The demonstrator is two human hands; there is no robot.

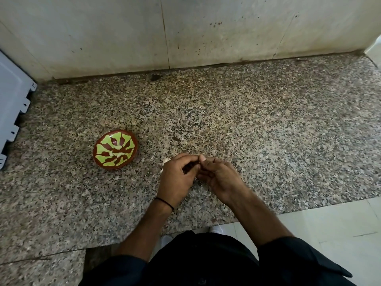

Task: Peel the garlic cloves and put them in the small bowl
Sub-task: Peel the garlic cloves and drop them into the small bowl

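Dark sleeves and a dark torso fill the bottom edge, with both forearms reaching out over a speckled granite counter (pixel 268 131). A thin black band (pixel 165 202) circles the left wrist.

Left hand (pixel 177 179) and right hand (pixel 221 178) meet near the middle of the counter. Their fingers are curled in narrow and the tips are pressed together on a clove (pixel 195 178). It is almost wholly hidden, and only a pale sliver shows below the knuckles. A white scrap (pixel 165 162) lies on the granite just behind the left hand; I cannot tell whether it is peel or garlic.

Left of the hands and apart from them stands the bowl (pixel 99 159), red-brown with a lime-green leaf pattern. It holds a few pale, smooth peeled cloves (pixel 116 150) at its centre.

A grey-blue panel (pixel 12 104) with a stepped edge sits at far left. Stained pale wall slabs (pixel 226 27) rise behind the counter, and light floor tiles (pixel 340 223) show at lower right.
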